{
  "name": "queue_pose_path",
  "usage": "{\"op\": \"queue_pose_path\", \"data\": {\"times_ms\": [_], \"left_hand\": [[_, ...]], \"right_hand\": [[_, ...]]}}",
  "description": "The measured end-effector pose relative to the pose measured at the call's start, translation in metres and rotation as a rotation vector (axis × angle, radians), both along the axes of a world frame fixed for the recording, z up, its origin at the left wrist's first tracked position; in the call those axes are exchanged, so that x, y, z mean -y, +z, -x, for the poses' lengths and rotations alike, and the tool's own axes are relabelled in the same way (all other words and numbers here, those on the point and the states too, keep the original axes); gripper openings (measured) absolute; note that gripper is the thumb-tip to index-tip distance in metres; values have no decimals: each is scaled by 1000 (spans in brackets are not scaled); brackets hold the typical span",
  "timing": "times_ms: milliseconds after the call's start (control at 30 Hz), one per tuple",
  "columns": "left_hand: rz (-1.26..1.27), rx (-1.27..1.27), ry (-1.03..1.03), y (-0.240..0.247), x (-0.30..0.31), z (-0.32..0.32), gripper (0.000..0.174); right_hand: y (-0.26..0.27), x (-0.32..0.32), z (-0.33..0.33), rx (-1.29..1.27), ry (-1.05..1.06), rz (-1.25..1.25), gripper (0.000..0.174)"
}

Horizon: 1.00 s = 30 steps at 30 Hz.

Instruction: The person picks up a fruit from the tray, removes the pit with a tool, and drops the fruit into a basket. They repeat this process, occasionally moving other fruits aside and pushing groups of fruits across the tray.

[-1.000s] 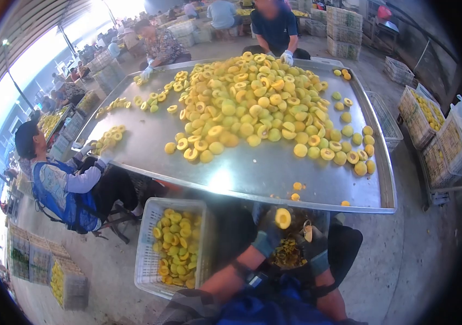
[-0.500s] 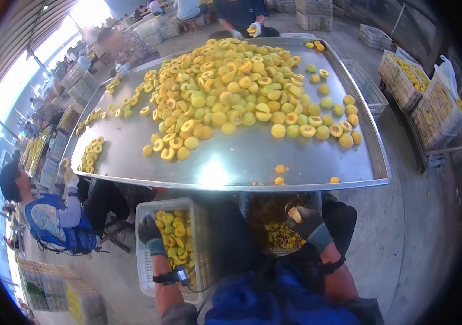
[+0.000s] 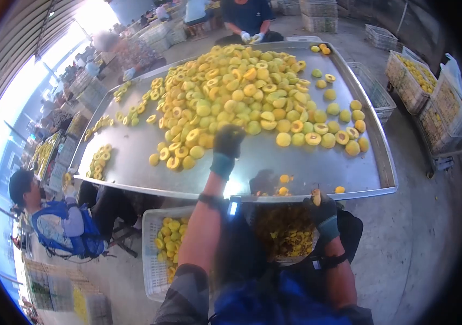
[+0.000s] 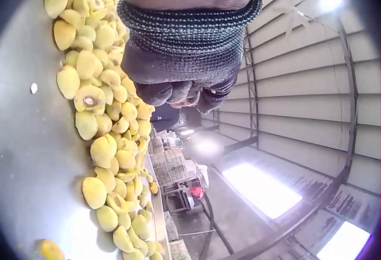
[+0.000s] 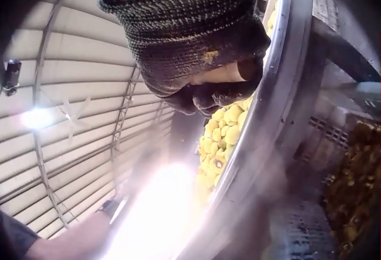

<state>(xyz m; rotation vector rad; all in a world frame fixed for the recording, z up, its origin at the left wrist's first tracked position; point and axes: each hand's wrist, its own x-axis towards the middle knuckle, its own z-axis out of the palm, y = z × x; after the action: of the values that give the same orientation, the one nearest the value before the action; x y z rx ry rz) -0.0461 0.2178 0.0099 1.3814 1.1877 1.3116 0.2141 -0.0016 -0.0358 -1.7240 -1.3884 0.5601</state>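
Observation:
My gloved left hand point(image 3: 228, 142) reaches over the metal table point(image 3: 318, 173), at the near edge of a heap of halved yellow peaches point(image 3: 231, 92). In the left wrist view its fingers point(image 4: 158, 93) are loosely bent, with no fruit showing between them; the heap lies alongside. My gloved right hand point(image 3: 322, 210) is at the table's near edge, fingers curled round a tool with a pale wooden handle point(image 5: 220, 74). The tool's working end is hidden in the right wrist view. Small orange pieces point(image 3: 284, 179) lie on the table close to that hand.
A white crate of peach halves point(image 3: 152, 271) stands below the table, left of my legs. Between my knees, a bin holds yellow scraps point(image 3: 293, 241). Other people work at the table's left and far sides. Stacked crates point(image 3: 437, 103) stand to the right.
A second ago the left hand was by a peach half beside the tool; then it was over the white crate, and now it is at the heap. The right hand has risen toward the table edge.

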Motion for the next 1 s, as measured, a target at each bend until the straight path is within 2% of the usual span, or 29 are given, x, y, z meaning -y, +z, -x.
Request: {"op": "queue_pose_path", "data": {"times_ms": [33,100,167,267,300,400,433,533,633,833,1000], "left_hand": [[36,143,-40,5,-7,-11,21],[-128,69,-113,-25,-52,-19,25],[89,314,-164,18,-28,-40,34],[48,223,-148,19,-48,-60,37],[69,287,-173,16,-54,-66,37],[118,425,-250,9,-67,-81,35],[126,436,-276,9,-68,-85,34],[131,448,-350,10,-70,-95,33],[176,486,-396,6,-77,-103,35],[226,631,-436,-7,-81,-107,36],[249,671,-473,-9,-80,-106,34]], "right_hand": [[-5,-3,-7,45,-37,-15,22],[-16,-18,-19,133,-95,-54,22],[-21,-31,-31,-57,-157,-24,24],[-37,-50,-46,-279,-236,36,27],[-38,-52,-46,-344,-257,62,27],[-39,-48,-45,-274,-241,22,27],[-51,-51,-49,-198,-209,-68,19],[-48,-47,-45,-358,-230,-55,19],[-35,-44,-42,-273,-270,18,20],[-28,-41,-36,-318,-279,-4,20],[-43,-43,-42,-198,-249,-73,14]]}}
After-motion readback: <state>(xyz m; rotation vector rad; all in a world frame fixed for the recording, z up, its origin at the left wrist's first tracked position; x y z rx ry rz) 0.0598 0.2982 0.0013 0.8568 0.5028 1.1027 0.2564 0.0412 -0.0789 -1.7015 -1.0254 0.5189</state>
